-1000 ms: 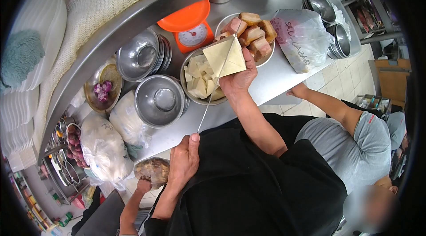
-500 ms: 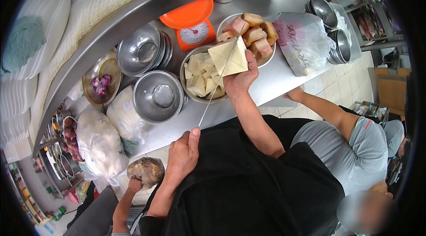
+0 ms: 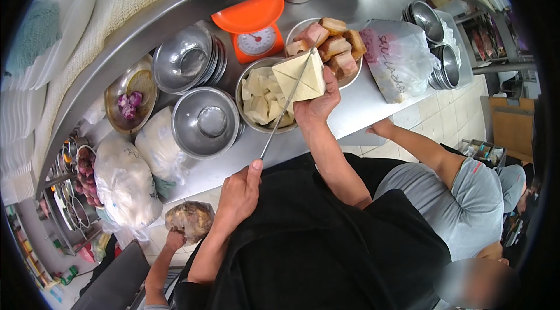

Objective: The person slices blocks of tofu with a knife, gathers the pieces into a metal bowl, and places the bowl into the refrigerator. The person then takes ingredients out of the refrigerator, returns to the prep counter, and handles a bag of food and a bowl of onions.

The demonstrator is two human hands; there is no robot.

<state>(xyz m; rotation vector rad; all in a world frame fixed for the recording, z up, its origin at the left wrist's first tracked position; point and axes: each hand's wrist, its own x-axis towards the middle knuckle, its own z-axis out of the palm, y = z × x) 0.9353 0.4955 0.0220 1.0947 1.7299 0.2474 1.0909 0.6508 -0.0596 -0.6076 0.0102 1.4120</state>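
Note:
My left hand (image 3: 239,194) is closed round the handle end of a long thin knife (image 3: 280,117), whose blade runs up to the right across a pale block. That block (image 3: 302,79) rests in my right hand (image 3: 319,103), with the thumb against its right side and crossed diagonal lines on its face. Beneath and left of it, a metal bowl (image 3: 240,85) holds several cut pale chunks (image 3: 263,102). Just behind stands a white bowl (image 3: 350,81) of thick meat pieces (image 3: 334,47).
An orange scale (image 3: 256,41), stacked metal bowls (image 3: 204,126) and a marked plastic bag (image 3: 396,59) stand on the steel counter (image 3: 356,111). A person in a grey shirt (image 3: 437,199) is at the right. Another person's hand (image 3: 175,239) holds a bagged brown item (image 3: 189,221) at lower left.
The knife tip has drawn back from beyond the block's top edge to over its face, and the blade shows broader. The bagged item moved slightly left in view.

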